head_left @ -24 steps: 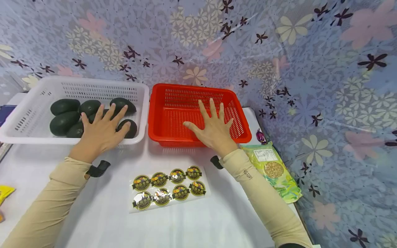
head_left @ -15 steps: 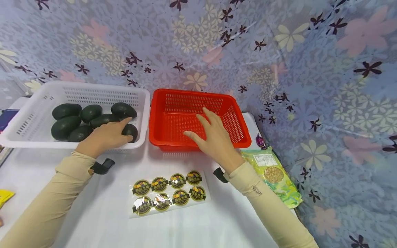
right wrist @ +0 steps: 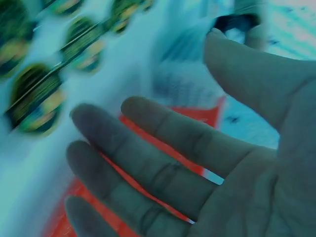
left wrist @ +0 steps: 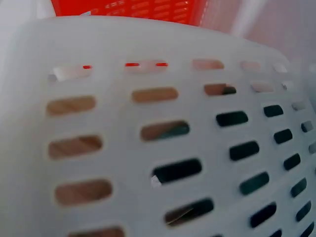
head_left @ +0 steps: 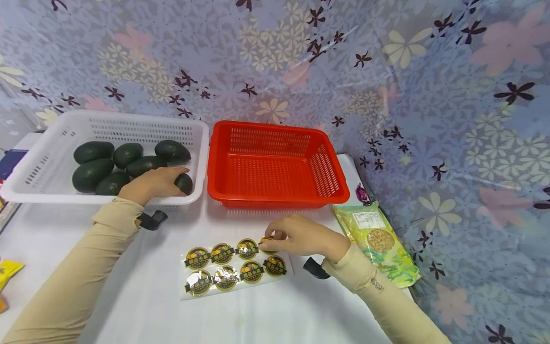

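Head cam sits high, looking forward and down over the white basket [head_left: 103, 125] toward the flowered backdrop. Left wrist cam is jammed right against that basket's slotted wall [left wrist: 148, 148], looking through at the red basket [left wrist: 148, 10] beyond it. Right wrist cam hovers close over the sticker sheet [right wrist: 34, 106], right of the white basket; the head view shares that sheet [head_left: 234, 267].

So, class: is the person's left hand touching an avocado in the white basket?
Touching. The head view shows the left hand inside the white basket, its fingers curled over the nearest avocado.
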A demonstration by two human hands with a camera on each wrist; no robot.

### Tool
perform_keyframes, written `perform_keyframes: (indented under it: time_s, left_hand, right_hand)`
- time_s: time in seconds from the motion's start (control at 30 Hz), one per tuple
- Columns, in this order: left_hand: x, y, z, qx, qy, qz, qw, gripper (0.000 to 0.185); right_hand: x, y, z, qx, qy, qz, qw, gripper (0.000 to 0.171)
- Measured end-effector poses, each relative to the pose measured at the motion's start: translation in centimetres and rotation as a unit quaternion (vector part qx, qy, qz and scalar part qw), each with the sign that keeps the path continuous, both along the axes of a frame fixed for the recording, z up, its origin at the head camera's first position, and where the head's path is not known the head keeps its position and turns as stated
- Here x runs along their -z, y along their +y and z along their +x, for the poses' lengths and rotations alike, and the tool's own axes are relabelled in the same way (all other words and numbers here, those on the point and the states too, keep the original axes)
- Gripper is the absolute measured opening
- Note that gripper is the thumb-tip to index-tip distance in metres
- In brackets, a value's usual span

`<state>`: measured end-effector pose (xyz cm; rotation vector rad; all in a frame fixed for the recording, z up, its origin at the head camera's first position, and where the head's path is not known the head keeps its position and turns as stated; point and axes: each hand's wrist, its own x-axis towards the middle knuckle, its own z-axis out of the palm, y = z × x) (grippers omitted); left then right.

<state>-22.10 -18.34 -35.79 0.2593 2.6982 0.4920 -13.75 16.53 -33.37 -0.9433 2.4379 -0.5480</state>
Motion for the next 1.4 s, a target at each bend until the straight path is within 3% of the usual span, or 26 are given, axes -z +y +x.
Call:
perform_keyframes:
  time_s: [0.2,0.3,0.47,0.7,0.8,0.97,1.2,1.4]
  left_hand:
    - [0.2,0.2,0.1,-0.012,0.021,0.008,0.9997,0.076]
    - [0.2,0.3,0.3,-0.020,0.040,0.007,0.9990,0.073]
    - [-0.2,0.5,0.7,-0.028,0.076,0.007,0.9967,0.069]
    - [-0.6,0.5,0.6,-0.048,0.114,0.028,0.9919,0.077]
    - [-0.6,0.6,0.6,-0.056,0.137,0.049,0.9878,0.081]
    - [-1.0,0.7,1.0,-0.095,0.163,0.091,0.9777,0.073]
    - [-1.5,0.0,1.5,-0.134,0.184,0.111,0.9675,0.076]
    - [-1.4,-0.5,1.5,-0.168,0.192,0.165,0.9527,0.087]
  right_hand:
    - [3.3,1.4,-1.3,0.044,0.040,0.039,0.998,0.036]
    - [4.3,1.7,-1.8,0.042,0.045,0.035,0.997,0.034]
    - [4.9,1.5,-2.2,0.042,0.052,0.036,0.997,0.039]
    - [5.3,0.8,-2.3,0.049,0.052,0.024,0.997,0.050]
    - [5.5,0.7,-2.4,0.051,0.039,0.011,0.998,0.048]
    - [5.6,0.4,-2.3,0.070,0.017,0.002,0.997,0.043]
    - [5.9,0.0,-2.0,0.074,0.044,0.008,0.996,0.030]
    - [6.2,0.2,-1.8,0.084,0.043,0.011,0.996,0.027]
